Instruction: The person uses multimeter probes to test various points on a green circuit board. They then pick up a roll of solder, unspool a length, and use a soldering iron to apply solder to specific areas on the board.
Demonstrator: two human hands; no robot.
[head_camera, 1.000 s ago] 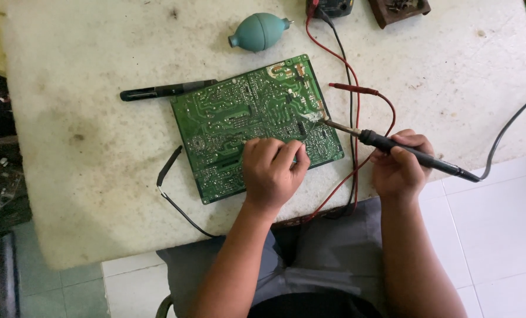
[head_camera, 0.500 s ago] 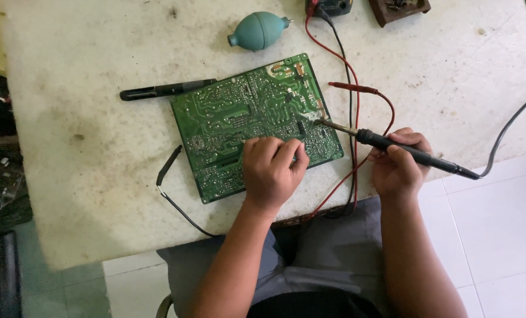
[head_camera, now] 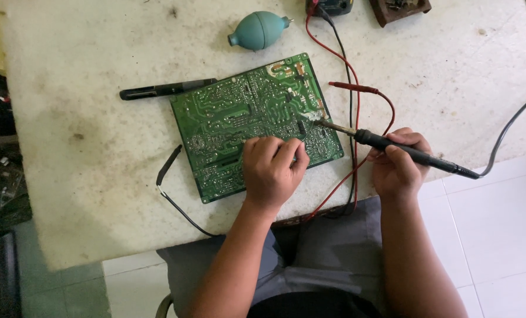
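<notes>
Green circuit board lies solder side up on the white worktop, near its front edge, skewed a little anticlockwise; the soldering iron tip sits on a joint near the board's right edge, by a small shiny patch. Against a second ago the tip has slid slightly left and down along that edge, and the handle now lies a bit flatter; the board itself hasn't moved; reads to me as going from one joint to the next, not lifting off.

Right hand is just off the board's right side, over the table edge; fingers wrapped fully closed round the black handle, pen-style, cord trailing off right. Left hand rests on the board's lower right part, wrist coming in from below; fingers curled tight with thumb and forefinger pinched toward the tip; probably a thin thing like solder wire in there, too small to confirm.

Around it: black probe touching the board's top left corner; teal rubber blower well apart at the back; red test lead just right of the board; second black probe at lower left.
</notes>
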